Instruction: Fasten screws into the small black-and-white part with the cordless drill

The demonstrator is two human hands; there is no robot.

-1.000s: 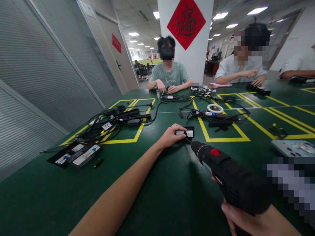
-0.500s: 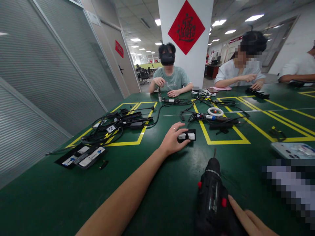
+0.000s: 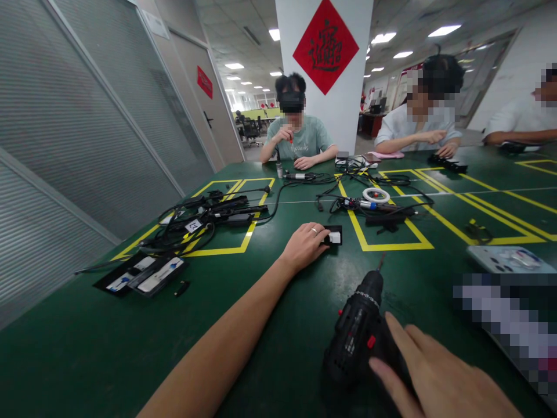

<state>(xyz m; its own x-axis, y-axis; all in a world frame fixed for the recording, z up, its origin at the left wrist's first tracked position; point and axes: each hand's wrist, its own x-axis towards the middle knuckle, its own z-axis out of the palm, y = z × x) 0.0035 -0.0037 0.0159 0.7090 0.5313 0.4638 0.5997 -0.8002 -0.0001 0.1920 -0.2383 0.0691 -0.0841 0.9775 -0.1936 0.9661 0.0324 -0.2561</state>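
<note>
My left hand is stretched out across the table, its fingers closed over the left end of a small flat black piece with a white part. The hand hides much of that piece. Nearer to me, a black cordless drill with red buttons points away, a thin bit in its chuck. My right hand has thumb and forefinger on either side of the drill's handle, which is partly hidden beneath the hand. A tiny black part lies left of my left forearm.
Black cables and devices form a tangle at left, beside two flat dark packs. Another cable bundle with a white ring lies beyond my left hand. A phone is at right. Co-workers sit across the green table.
My left fingers have closed onto the small black piece. The drill has shifted left and tilted, and my right hand has come further over its handle. The opposite co-worker's raised hand is higher.
</note>
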